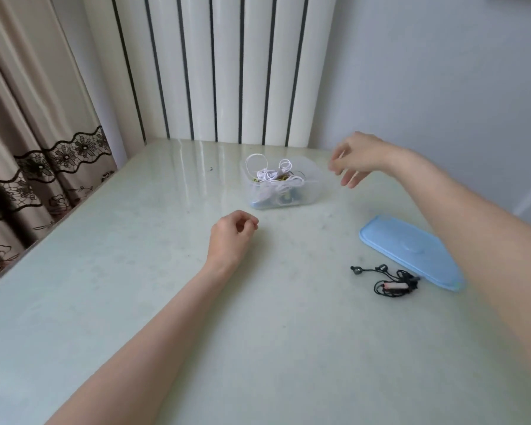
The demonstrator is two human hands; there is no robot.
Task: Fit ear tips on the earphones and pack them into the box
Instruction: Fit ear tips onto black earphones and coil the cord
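A clear plastic box [316, 182] stands at the far middle of the table, holding tangled white earphone cables [273, 174] and some darker items. Its light blue lid [411, 250] lies flat to the right. A black pair of earphones [387, 279], coiled with a small pink part, lies just left of the lid. My left hand [232, 233] rests on the table in front of the box, fingers loosely curled, holding nothing I can see. My right hand [356, 159] hovers just right of the box, fingers relaxed and blurred.
The pale green table [166, 302] meets a white ribbed radiator [215, 69] at the back. A beige curtain with dark lace trim [37, 148] hangs along the table's left edge. A white wall stands at the right.
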